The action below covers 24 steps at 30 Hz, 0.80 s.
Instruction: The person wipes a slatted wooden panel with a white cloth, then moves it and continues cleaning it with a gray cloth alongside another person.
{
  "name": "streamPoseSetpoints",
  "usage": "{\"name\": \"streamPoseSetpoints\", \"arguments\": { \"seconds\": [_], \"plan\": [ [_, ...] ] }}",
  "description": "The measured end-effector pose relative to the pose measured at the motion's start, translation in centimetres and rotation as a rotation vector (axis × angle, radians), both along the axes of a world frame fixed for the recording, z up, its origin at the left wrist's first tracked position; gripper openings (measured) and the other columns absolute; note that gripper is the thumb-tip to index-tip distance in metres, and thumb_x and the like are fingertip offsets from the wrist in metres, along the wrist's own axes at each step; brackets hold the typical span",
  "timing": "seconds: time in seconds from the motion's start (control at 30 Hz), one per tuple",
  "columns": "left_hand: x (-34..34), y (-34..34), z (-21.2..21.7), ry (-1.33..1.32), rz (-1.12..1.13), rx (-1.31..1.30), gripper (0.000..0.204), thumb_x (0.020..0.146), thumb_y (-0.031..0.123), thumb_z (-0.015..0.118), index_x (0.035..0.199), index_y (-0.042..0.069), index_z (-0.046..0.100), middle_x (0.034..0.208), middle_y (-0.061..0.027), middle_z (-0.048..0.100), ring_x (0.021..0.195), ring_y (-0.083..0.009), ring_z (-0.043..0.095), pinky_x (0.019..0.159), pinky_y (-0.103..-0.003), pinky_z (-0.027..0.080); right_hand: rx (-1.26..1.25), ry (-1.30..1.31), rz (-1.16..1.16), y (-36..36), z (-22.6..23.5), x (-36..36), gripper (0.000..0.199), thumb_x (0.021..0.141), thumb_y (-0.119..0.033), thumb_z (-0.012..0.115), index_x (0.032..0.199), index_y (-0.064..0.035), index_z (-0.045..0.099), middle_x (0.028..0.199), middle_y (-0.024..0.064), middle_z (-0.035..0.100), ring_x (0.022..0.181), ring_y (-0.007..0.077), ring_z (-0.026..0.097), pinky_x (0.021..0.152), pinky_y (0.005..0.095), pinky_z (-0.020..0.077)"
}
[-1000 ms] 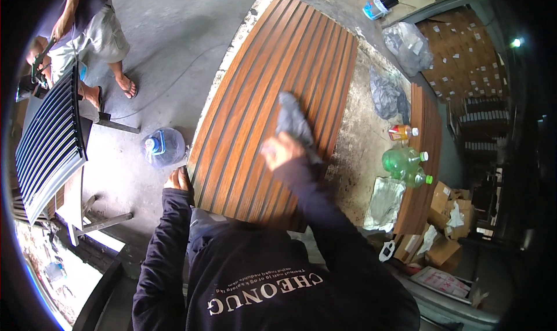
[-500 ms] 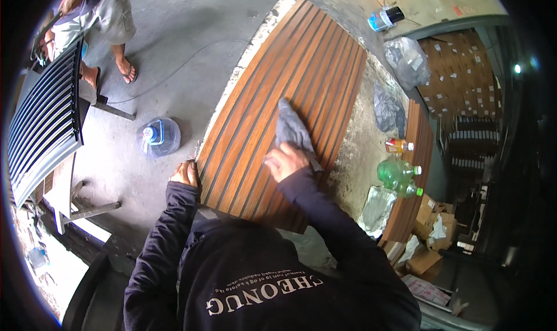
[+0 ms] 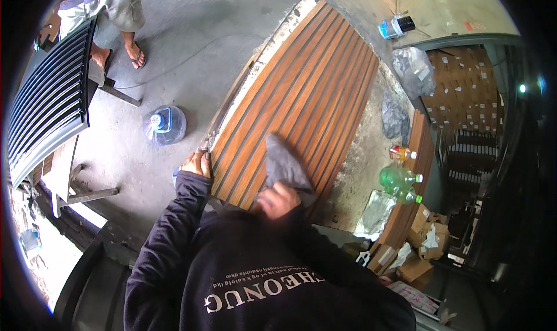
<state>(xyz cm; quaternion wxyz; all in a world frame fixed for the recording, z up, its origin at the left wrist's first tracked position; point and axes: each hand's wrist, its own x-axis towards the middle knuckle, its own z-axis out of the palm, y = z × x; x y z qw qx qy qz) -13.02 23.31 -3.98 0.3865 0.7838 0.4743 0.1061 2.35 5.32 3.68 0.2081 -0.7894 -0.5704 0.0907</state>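
A long reddish-brown slatted wood panel (image 3: 301, 87) with dark grooves lies in front of me on a worn, pale-edged bench. My right hand (image 3: 277, 200) is closed on the lower part of a grey cloth (image 3: 285, 164) and presses it against the near end of the panel; the fingers are slightly blurred. The cloth's free end spreads up over the slats. At the panel's near left corner, my left hand (image 3: 196, 163) has its fingers curled on the edge. A small pale-blue bit shows beside that wrist, too little of it to name.
A large clear water jug (image 3: 165, 125) stands on the floor at left. Green bottles (image 3: 397, 179), an orange-labelled bottle (image 3: 401, 152) and a silvery packet (image 3: 374, 212) sit at right, near crumpled plastic (image 3: 395, 119). A person (image 3: 125, 17) stands beyond a black ribbed panel (image 3: 55, 93).
My right hand has drawn the grey cloth back toward me along the slats, and the cloth now lies more spread. My left hand stays at the panel's corner. The view has shifted slightly.
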Motion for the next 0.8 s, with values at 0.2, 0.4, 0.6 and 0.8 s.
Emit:
{"name": "streamPoseSetpoints", "arguments": {
  "seconds": [0.2,0.4,0.6,0.8],
  "plan": [
    [0.9,-0.3,-0.6,-0.008,-0.015,0.025,0.034,0.091,0.033,0.039,0.105,0.007,0.057,0.096,-0.0188,0.060,0.086,-0.0382,0.058,0.076,-0.046,0.044,-0.116,-0.043,-0.369,4.5,0.9,8.9,0.013,0.076,-0.025,0.063,0.081,-0.0126,0.062,0.084,0.0112,0.056,0.076,0.0311,0.059,0.065,0.0409,0.0476],
    [1.7,1.1,-3.2,-0.022,0.006,-0.038,0.035,0.083,0.031,0.052,0.110,0.009,0.054,0.105,-0.0215,0.055,0.094,-0.0398,0.054,0.082,-0.044,0.044,-0.114,-0.063,-0.414,1.8,0.2,4.3,0.013,0.073,-0.021,0.066,0.083,-0.0138,0.063,0.079,0.0094,0.051,0.074,0.0294,0.055,0.066,0.0396,0.0443],
    [10.7,3.9,1.1,0.017,-0.018,0.000,0.054,0.085,0.040,0.052,0.126,0.007,0.040,0.111,-0.0236,0.052,0.098,-0.0410,0.053,0.081,-0.044,0.045,0.003,-0.113,-0.363,2.1,0.7,2.9,0.012,0.071,-0.018,0.068,0.080,-0.0134,0.062,0.079,0.0064,0.050,0.074,0.0289,0.053,0.067,0.0372,0.0427],
    [11.8,2.8,0.8,0.045,-0.013,0.112,0.061,0.086,0.040,0.048,0.131,0.002,0.032,0.113,-0.0268,0.051,0.095,-0.0422,0.055,0.081,-0.045,0.045,0.037,-0.103,-0.478,6.6,-1.8,13.0,0.011,0.074,-0.025,0.065,0.076,-0.0168,0.058,0.082,0.0095,0.051,0.070,0.0340,0.054,0.062,0.0448,0.0447]
  ]
}}
